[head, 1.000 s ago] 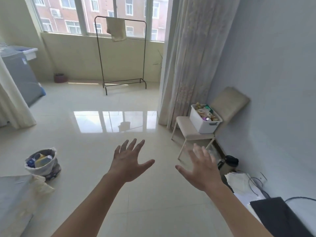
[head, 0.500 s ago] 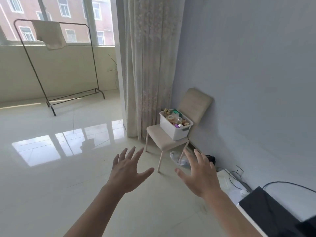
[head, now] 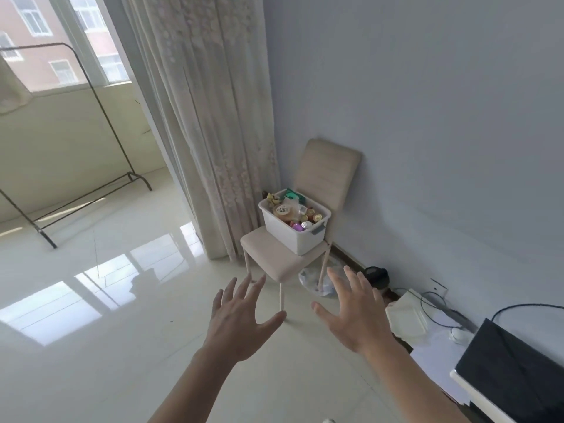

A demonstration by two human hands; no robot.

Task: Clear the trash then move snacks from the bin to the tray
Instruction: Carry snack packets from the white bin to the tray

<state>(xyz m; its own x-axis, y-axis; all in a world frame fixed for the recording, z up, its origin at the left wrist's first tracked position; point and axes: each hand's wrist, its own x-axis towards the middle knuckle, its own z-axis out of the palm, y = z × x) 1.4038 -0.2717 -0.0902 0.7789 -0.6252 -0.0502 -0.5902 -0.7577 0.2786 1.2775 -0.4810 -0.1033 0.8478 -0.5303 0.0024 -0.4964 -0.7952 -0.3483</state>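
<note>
Both hands are being held out empty over the floor [head: 91, 346], the left hand [head: 241, 328] and right hand [head: 354, 319] with fingers [head: 335, 282] spread wide and nothing being gripped. The white bin [head: 294, 236], heaped with snacks [head: 290, 209], is being carried by the beige chair [head: 274, 257] far ahead beside the curtain [head: 213, 117], so the approach to the bin is judged to be in hand, with closer reach being required next. No tray is being shown, and the crumpled item [head: 311, 280] under the chair is being left hard to identify.
</note>
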